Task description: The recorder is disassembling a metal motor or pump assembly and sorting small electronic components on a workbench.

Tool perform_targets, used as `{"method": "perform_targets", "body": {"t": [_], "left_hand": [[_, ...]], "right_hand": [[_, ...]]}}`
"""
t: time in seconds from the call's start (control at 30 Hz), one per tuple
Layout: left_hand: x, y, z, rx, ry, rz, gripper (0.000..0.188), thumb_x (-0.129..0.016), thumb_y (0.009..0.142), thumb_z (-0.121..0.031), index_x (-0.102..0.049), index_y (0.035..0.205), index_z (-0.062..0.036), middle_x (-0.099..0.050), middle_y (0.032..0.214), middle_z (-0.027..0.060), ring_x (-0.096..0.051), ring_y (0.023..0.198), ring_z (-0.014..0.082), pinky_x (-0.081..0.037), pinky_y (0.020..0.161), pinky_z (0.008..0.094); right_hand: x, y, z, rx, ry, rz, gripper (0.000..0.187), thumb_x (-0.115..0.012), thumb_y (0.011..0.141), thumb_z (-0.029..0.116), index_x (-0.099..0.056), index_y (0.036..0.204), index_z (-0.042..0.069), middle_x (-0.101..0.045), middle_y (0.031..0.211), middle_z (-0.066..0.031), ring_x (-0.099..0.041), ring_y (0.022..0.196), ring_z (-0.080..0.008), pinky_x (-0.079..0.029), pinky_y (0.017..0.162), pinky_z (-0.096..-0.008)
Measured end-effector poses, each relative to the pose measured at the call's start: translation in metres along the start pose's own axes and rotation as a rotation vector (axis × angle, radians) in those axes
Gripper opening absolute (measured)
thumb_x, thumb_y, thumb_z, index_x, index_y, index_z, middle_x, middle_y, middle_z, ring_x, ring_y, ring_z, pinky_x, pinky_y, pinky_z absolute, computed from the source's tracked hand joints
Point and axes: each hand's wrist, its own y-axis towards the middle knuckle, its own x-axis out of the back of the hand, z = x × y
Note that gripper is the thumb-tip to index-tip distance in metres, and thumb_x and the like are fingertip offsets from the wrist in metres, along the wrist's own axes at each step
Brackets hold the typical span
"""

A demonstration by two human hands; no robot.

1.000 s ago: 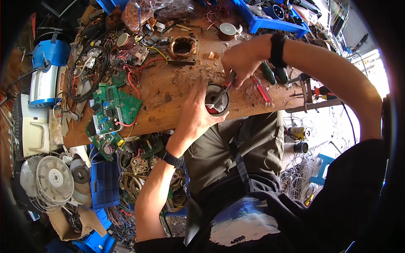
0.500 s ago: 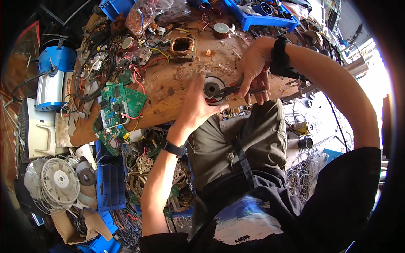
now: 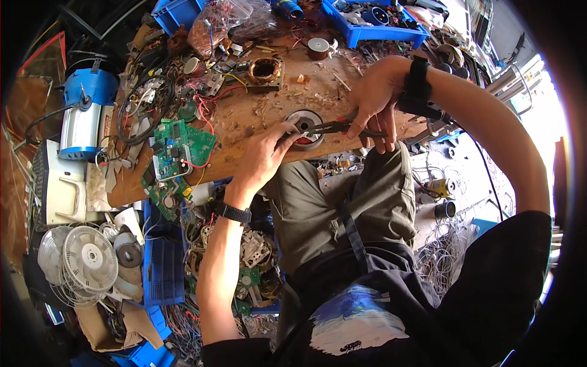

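A round grey metal part [image 3: 315, 116] with a dark hole in its middle lies near the front edge of the wooden bench. Closed around the handles of dark pliers [image 3: 330, 128] is my right hand [image 3: 378, 101]. The jaws reach leftward over the round part's near half, where a bit of red shows. My left hand [image 3: 260, 158] is at the part's left side, thumb and fingertips pinched together close to the plier tips. Whatever sits in that pinch is too small to make out.
Green circuit boards [image 3: 195, 147] with red wires lie left on the bench [image 3: 235, 137]. Behind are a copper-wound coil [image 3: 266, 70], a white-topped round part [image 3: 318, 48] and a blue crate [image 3: 361, 35]. Fan parts [image 3: 90, 258] and a blue basket [image 3: 164, 263] stand lower left.
My left hand has let go of the round part's side and drawn back left, its fingertips now pinched by the plier jaws. The pliers stay over the part.
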Motion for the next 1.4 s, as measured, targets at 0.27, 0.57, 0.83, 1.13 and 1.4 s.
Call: {"method": "perform_targets", "body": {"t": [0.27, 0.57, 0.83, 1.13, 1.4], "left_hand": [[-0.003, 0.0, -0.001, 0.023, 0.032, -0.052, 0.022, -0.073, 0.103, -0.017, -0.07, 0.118, -0.0024, -0.078, 0.107, 0.0199, -0.077, 0.098, 0.0375, -0.058, 0.082, 0.0414], [-0.005, -0.004, 0.01, 0.017, -0.013, 0.009, 0.031, -0.075, 0.101, -0.017, -0.065, 0.127, -0.0034, -0.076, 0.114, 0.0173, -0.075, 0.104, 0.036, -0.057, 0.09, 0.0411], [0.005, 0.017, -0.014, -0.115, 0.081, 0.132, 0.082, -0.089, 0.085, -0.033, -0.049, 0.153, -0.0099, -0.057, 0.153, 0.0181, -0.061, 0.133, 0.04, -0.053, 0.109, 0.0484], [0.017, 0.04, -0.006, -0.081, 0.331, 0.36, 0.097, -0.094, 0.073, -0.032, -0.051, 0.158, -0.0127, -0.054, 0.145, 0.0191, -0.059, 0.134, 0.0365, -0.052, 0.111, 0.0461], [0.008, 0.035, 0.011, -0.151, 0.282, 0.284, 0.099, -0.094, 0.071, -0.042, -0.054, 0.151, 0.001, -0.052, 0.158, 0.0265, -0.054, 0.144, 0.0387, -0.049, 0.119, 0.0441]], "right_hand": [[0.009, 0.015, 0.012, -0.052, -0.015, 0.046, 0.065, -0.058, 0.111, 0.046, -0.062, 0.125, -0.017, -0.076, 0.111, -0.0322, -0.079, 0.101, -0.0383, -0.065, 0.097, -0.043], [0.028, 0.009, 0.05, -0.141, -0.208, 0.079, 0.064, -0.064, 0.104, 0.057, -0.068, 0.118, -0.005, -0.071, 0.087, -0.0124, -0.068, 0.071, -0.0224, -0.061, 0.077, -0.0389], [-0.031, 0.023, 0.01, 0.067, -0.683, -0.309, 0.046, -0.057, 0.106, 0.043, -0.064, 0.098, -0.002, -0.067, 0.076, -0.0162, -0.065, 0.061, -0.0291, -0.061, 0.074, -0.0445], [-0.132, 0.072, -0.041, 0.289, -0.666, -1.494, 0.044, -0.064, 0.101, 0.046, -0.068, 0.1, 0.002, -0.072, 0.081, -0.0195, -0.074, 0.077, -0.0408, -0.058, 0.068, -0.0543], [-0.14, 0.091, -0.05, 0.477, -0.301, -1.592, 0.04, -0.081, 0.09, 0.042, -0.066, 0.095, 0.006, -0.067, 0.082, -0.0146, -0.069, 0.074, -0.0377, -0.053, 0.065, -0.0498]]}}
